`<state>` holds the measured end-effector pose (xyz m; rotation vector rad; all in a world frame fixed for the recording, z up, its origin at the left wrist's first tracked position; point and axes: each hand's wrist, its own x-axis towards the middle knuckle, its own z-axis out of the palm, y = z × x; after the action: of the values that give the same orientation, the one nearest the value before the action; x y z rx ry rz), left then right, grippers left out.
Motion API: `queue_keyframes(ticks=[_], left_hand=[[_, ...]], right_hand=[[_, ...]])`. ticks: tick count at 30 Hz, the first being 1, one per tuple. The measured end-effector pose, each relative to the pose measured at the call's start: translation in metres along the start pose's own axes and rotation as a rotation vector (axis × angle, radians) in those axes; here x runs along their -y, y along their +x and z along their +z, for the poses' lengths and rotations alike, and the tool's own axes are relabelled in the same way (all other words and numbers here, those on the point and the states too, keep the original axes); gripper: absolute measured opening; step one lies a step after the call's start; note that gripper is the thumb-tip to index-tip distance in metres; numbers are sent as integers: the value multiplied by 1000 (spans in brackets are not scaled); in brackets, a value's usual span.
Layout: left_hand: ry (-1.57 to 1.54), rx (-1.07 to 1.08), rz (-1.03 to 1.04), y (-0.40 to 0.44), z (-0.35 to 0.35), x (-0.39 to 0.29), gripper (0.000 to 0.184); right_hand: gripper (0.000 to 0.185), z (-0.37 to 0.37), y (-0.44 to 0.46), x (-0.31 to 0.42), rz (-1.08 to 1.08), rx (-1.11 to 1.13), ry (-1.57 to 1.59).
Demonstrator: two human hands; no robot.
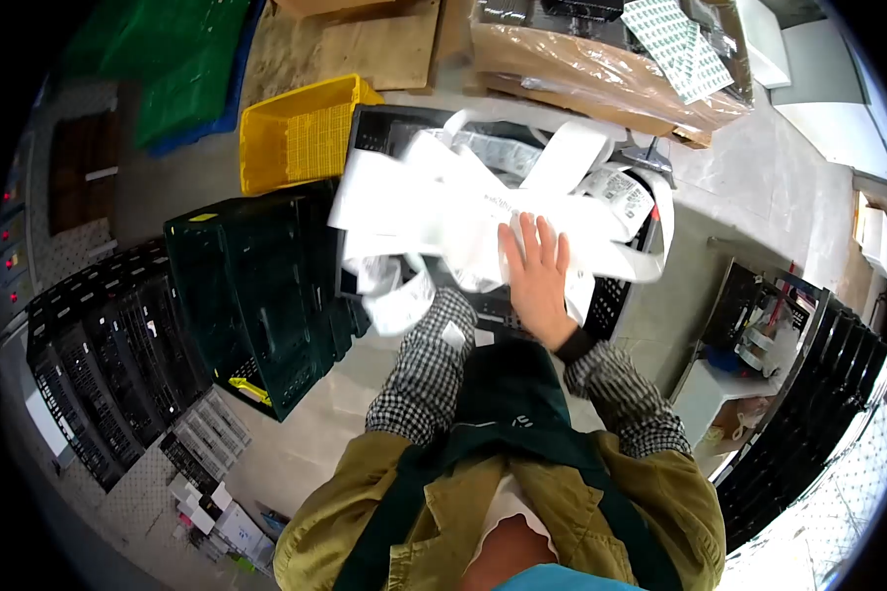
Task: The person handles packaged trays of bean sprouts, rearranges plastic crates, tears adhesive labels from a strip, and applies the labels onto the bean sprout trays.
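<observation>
Long white paper strips (pixel 443 202), some printed with labels, lie heaped and curling over a black crate (pixel 611 305) in front of me. My right hand (pixel 539 276) rests palm down on the strips, its fingers stretched out, with a black band at the wrist. My left hand is hidden under the paper; only its checked sleeve (pixel 429 369) shows, reaching to the heap's near edge. A printed label roll or loop (pixel 621 200) sits at the crate's right side.
Dark green crates (pixel 251 286) stand at the left, beside stacked black crates (pixel 103 355). A yellow basket (pixel 306 133) is beyond them. A plastic-wrapped carton (pixel 562 74) stands at the back. Black stacked trays (pixel 808 404) and a shelf (pixel 724 394) are at the right.
</observation>
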<state>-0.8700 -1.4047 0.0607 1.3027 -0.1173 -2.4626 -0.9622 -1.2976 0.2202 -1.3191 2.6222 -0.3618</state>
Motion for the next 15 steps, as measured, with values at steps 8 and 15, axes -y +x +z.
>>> queue_keyframes(ticks=[8, 15], left_hand=[[687, -376, 33, -74, -95, -68, 47], [2090, 147, 637, -114, 67, 1, 101]], right_hand=[[51, 67, -38, -32, 61, 132, 435], [58, 77, -7, -120, 320, -85, 189]])
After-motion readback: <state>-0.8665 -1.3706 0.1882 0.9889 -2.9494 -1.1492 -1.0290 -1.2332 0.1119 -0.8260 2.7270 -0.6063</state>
